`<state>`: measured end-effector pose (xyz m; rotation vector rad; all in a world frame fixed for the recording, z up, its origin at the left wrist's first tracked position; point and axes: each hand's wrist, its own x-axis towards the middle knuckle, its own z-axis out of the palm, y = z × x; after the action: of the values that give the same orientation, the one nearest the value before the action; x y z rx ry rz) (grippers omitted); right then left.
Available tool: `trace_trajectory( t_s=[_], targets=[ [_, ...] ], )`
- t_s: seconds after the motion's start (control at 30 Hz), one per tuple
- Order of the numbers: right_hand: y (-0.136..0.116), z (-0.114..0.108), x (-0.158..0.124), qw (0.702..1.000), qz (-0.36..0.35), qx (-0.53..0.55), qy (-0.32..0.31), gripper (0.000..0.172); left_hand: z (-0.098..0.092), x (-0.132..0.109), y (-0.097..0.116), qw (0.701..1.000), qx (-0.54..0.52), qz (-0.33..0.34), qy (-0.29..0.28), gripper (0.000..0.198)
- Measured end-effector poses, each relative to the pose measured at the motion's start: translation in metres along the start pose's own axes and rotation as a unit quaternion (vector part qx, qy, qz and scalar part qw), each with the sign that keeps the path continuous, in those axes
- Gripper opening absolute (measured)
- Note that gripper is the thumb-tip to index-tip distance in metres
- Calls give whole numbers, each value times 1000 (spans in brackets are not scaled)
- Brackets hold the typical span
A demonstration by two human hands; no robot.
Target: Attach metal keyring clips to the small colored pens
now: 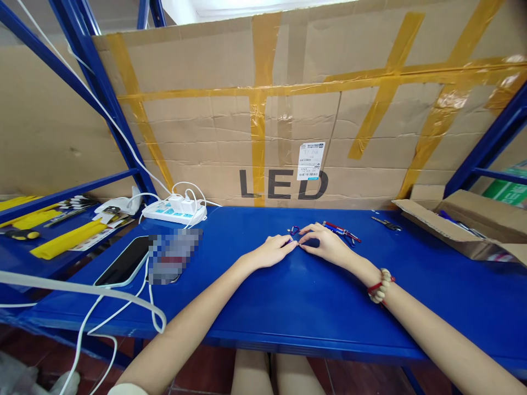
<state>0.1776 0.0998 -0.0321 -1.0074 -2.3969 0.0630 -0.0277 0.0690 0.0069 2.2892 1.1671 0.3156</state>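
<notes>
My left hand (275, 251) rests on the blue tabletop (284, 307) with its fingers pressed together. A bit of blue shows at its fingertips, too small to name. Right beside it, my right hand (327, 244) curves its thumb and index finger into a pinch, the tips meeting those of my left hand. Whatever lies in the pinch is hidden. Just beyond the fingertips is a small blue carabiner-like clip (293, 230). Behind my right hand lie several slim red and blue metal pieces (342, 230), partly covered by the hand.
Keys (386, 223) lie toward the back right, near an open cardboard box (465, 225). On the left are a phone (123, 262), a blurred-out object (173, 255), a white power strip (175, 209) and loose white cables (86, 323). A large cardboard sheet (206, 137) stands behind the table.
</notes>
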Motion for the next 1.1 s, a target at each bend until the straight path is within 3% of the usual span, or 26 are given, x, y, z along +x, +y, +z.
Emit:
trace_trajectory(
  t_s=[0.63, 1.1],
  targets=[
    [0, -1, -1, 1000, -1, -18, -12, 12, 7, 6, -10, 1000, -22, 14, 2, 40],
    [-1, -3, -1, 1000, -4, -14, -21, 15, 3, 3, -4, 1000, -3, 12, -9, 38]
  ],
)
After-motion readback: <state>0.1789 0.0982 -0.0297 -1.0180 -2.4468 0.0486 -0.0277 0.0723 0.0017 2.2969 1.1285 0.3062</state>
